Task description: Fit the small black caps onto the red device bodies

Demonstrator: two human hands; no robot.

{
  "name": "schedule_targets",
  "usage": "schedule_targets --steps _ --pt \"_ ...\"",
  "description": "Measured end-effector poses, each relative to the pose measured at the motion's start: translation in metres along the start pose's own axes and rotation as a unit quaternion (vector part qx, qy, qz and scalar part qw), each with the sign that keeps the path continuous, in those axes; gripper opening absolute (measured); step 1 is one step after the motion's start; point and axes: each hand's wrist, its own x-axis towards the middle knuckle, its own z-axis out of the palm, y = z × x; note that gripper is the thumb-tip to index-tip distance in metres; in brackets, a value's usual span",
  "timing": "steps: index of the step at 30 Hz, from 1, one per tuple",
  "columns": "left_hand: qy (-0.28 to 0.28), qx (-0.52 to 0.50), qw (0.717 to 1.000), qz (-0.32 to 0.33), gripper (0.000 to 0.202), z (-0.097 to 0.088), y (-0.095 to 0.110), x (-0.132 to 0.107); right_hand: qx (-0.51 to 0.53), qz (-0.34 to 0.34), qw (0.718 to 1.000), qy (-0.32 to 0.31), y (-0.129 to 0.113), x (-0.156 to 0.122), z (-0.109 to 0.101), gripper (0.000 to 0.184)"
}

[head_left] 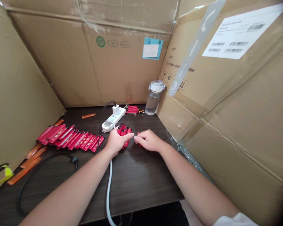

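Our left hand and right hand can pass toward us over the dark surface, where a white cable lies across the way on the left. A bunch of red sticks stands between the hands. Farther left, a row of red sticks and a black cable obstruct. Ahead stand a power strip and a water bottle. A cardboard wall bounds the right.

A makeshift work booth: dark desk walled by cardboard cartons, power strip
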Motion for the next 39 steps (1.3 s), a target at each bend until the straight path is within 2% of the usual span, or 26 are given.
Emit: schedule_targets --steps 4,6,9,12,17,20,24,29,34,39 --pt "-0.046 0.034 0.998 0.008 0.039 0.000 0.003 -0.002 0.056 0.030 0.993 0.098 0.002 0.004 0.002 0.038" --pt "-0.070 0.028 0.997 0.013 0.040 0.000 0.004 -0.004 0.107 0.042 0.985 0.132 0.001 0.006 0.003 0.032" --pt "-0.104 0.023 0.994 0.020 0.039 0.001 0.004 -0.006 0.191 0.071 0.972 0.114 -0.003 0.008 0.006 0.024" --pt "-0.131 0.004 0.991 0.016 0.039 0.001 0.004 -0.007 0.222 0.081 0.967 0.095 -0.008 0.006 0.008 0.021" --pt "-0.172 -0.063 0.983 -0.017 0.039 0.001 0.002 -0.007 0.164 0.008 0.983 0.078 -0.011 0.004 0.011 0.019" --pt "-0.191 -0.098 0.976 -0.043 0.041 0.002 0.002 -0.009 0.130 -0.026 0.986 0.106 -0.011 0.005 0.017 0.022" --pt "-0.193 -0.122 0.973 -0.045 0.041 0.005 0.006 -0.012 0.100 -0.051 0.979 0.170 -0.011 0.008 0.024 0.023" --pt "-0.176 -0.117 0.977 -0.031 0.034 0.008 0.005 -0.014 0.075 -0.036 0.972 0.221 -0.010 0.010 0.028 0.025" --pt "-0.101 -0.022 0.993 0.063 0.035 0.008 0.007 -0.015 0.054 -0.013 0.965 0.255 -0.009 0.013 0.030 0.025" --pt "-0.089 0.103 0.980 0.147 0.026 0.006 0.017 -0.020 0.046 -0.032 0.966 0.254 -0.009 0.013 0.029 0.025"
